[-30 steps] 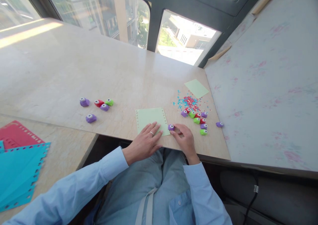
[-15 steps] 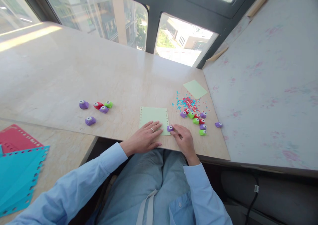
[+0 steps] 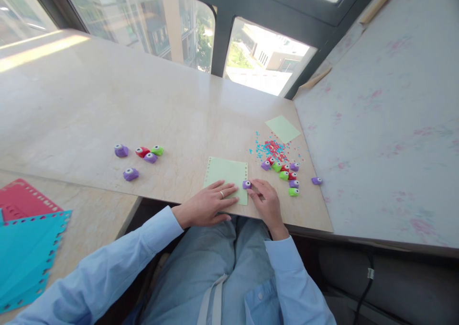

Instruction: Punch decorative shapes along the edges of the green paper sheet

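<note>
On the near edge of the pale beige stone table (image 3: 107, 100), the left hand (image 3: 210, 203) lies flat, fingers spread and pressing down on the near part of a light green square sheet of paper (image 3: 226, 174) whose left and right edges carry rows of small punched holes. The right hand (image 3: 267, 203) sits just to the right of the sheet, its fingertips pinched around a small purple paper punch with a white button (image 3: 246, 184), which sits at the sheet's right edge (whether the paper is inside its slot is too small to tell). Right of that hand lies a cluster of small purple, green and red punches (image 3: 285, 172), with one lone purple punch (image 3: 316, 181) further right. Just beyond the cluster is a scatter of tiny blue and red paper bits (image 3: 270, 148), and beyond that a second plain light green paper square (image 3: 282, 128). Well off to the left, a group of five small punches (image 3: 138, 156) in purple, red and green rests on the table. At the far left, near side, turquoise punched sheets (image 3: 25, 248) overlap a red punched sheet (image 3: 21, 200).
</note>
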`<state>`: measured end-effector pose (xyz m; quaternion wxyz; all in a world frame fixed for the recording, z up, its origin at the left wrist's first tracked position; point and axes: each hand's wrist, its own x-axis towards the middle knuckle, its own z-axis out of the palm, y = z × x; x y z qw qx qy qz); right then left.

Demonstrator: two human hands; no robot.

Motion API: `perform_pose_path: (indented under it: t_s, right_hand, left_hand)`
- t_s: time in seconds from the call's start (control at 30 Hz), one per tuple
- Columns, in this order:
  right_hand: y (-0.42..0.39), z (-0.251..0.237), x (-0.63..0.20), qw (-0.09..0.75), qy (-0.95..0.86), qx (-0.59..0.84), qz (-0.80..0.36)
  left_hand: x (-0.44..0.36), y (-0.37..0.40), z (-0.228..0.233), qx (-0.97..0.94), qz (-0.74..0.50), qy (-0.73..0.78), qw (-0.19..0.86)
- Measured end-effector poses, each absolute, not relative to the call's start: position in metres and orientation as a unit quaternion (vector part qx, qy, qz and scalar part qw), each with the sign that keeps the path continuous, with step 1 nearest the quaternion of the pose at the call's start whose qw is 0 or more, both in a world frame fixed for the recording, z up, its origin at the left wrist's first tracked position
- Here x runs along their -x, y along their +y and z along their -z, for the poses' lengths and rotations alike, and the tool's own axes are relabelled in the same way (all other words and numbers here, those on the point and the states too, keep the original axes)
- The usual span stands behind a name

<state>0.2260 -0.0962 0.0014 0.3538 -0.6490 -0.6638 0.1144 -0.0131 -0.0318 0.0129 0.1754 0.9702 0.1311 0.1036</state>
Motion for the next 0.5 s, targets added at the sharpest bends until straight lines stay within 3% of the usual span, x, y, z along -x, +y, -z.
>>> perform_pose_path:
  t_s: [0.5]
  right_hand:
    - [-0.0968, -0.0034, -0.2258, 0.348, -0.670, 0.646, -0.110]
  left_hand:
    - [0.0094, -0.0297, -0.0127, -0.968, -0.125, 0.155, 0.152]
